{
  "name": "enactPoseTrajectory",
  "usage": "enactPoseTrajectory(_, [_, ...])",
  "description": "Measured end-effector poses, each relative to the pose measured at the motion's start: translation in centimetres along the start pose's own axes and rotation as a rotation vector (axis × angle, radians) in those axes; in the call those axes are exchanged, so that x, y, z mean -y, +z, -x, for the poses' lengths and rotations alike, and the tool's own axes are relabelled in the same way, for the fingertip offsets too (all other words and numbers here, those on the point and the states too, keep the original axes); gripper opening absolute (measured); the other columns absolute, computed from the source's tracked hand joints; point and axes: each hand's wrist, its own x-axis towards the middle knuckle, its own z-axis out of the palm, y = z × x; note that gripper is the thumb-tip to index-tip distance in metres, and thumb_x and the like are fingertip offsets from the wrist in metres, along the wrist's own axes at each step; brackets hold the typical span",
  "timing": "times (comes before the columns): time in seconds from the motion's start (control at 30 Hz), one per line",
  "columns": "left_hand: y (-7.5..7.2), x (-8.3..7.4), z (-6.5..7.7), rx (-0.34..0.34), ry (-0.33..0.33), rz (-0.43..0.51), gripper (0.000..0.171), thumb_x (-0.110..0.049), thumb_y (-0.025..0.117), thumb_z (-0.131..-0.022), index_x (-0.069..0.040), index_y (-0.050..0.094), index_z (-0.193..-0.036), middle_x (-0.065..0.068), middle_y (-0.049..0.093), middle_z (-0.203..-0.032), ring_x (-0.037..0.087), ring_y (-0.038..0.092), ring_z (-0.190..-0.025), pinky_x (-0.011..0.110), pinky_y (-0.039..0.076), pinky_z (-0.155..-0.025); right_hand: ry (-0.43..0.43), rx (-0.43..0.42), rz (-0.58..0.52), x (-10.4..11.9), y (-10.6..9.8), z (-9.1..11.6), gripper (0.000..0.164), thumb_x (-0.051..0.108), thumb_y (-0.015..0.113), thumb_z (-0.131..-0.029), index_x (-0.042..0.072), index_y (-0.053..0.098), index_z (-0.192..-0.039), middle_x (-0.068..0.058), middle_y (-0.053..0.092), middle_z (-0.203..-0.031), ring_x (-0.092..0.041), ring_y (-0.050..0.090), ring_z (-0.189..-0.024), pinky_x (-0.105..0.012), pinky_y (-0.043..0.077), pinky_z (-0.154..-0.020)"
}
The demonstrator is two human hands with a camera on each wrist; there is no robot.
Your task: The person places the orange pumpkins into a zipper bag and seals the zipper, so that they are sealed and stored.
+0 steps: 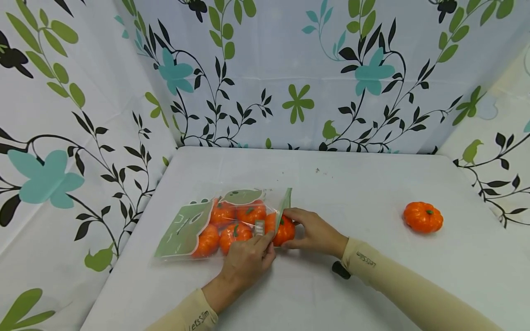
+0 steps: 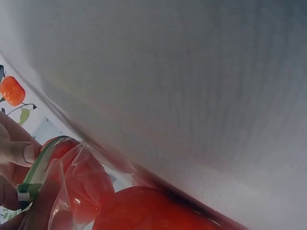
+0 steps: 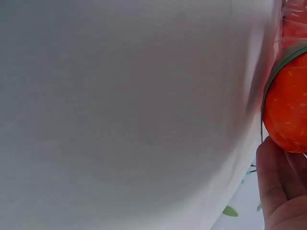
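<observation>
A clear zip bag with a green printed end lies on the white table, several small orange toy pumpkins inside it. My left hand pinches the near edge of the bag's mouth, beside the green zip strip. At that mouth my right hand grips another toy pumpkin, thumb on the near side and fingers on the far side. In the right wrist view this pumpkin sits partly within the green rim of the opening. The bag and fingers hide some of it.
One more toy pumpkin sits alone on the table at the right. A small black object shows beneath the right wrist. Leaf-patterned cloth hangs behind the table and at both sides.
</observation>
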Motion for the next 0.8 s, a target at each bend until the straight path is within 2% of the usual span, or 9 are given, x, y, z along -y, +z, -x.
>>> enactPoseTrajectory(0.13, [-0.1,0.0,0.0,0.015,0.000,-0.002,0.034,-0.008,0.083,-0.075,-0.001,0.075,-0.107,0.004,0.072,-0.076,0.009,0.060,-0.052,0.021,0.047,-0.045,-0.004,0.029,-0.033,0.4,-0.1,-0.7,0.071,0.034,0.087,-0.079,0.013,0.057,-0.140,0.007,0.061,-0.132,-0.011,0.058,-0.118,-0.034,0.051,-0.097])
enactPoseTrajectory(0.33, [-0.2,0.0,0.0,0.019,0.021,-0.005,0.035,-0.007,0.083,-0.074,-0.003,0.075,-0.108,0.003,0.071,-0.075,0.010,0.062,-0.053,0.023,0.049,-0.046,0.126,0.076,-0.134,0.9,-0.3,-1.8,0.059,0.024,0.091,-0.075,0.012,0.065,-0.127,0.008,0.066,-0.117,-0.013,0.061,-0.112,-0.035,0.050,-0.098])
enactPoseTrajectory(0.43, [-0.2,0.0,0.0,0.012,0.035,-0.007,0.034,-0.008,0.082,-0.074,-0.004,0.075,-0.107,0.003,0.070,-0.075,0.011,0.061,-0.053,0.025,0.049,-0.046,0.151,0.075,-0.162,1.1,-0.1,-2.3,0.058,0.024,0.091,-0.074,0.011,0.067,-0.125,0.006,0.067,-0.117,-0.015,0.062,-0.109,-0.037,0.051,-0.096])
enactPoseTrajectory(0.63, [-0.1,0.1,0.0,0.020,0.052,-0.004,0.032,-0.008,0.082,-0.075,-0.004,0.076,-0.106,0.004,0.072,-0.080,0.013,0.065,-0.058,0.027,0.052,-0.049,0.124,0.061,-0.158,1.5,0.6,-3.2,0.067,0.023,0.092,-0.073,0.013,0.063,-0.133,0.005,0.068,-0.124,-0.012,0.062,-0.112,-0.036,0.048,-0.100])
enactPoseTrajectory(0.8, [-0.2,0.0,-0.1,0.046,0.051,0.015,0.033,-0.008,0.083,-0.075,-0.004,0.076,-0.107,0.003,0.072,-0.079,0.012,0.064,-0.058,0.025,0.053,-0.052,0.080,0.050,-0.184,1.2,1.6,-4.0,0.083,0.027,0.092,-0.074,0.017,0.052,-0.146,0.008,0.058,-0.139,-0.009,0.055,-0.124,-0.035,0.046,-0.104])
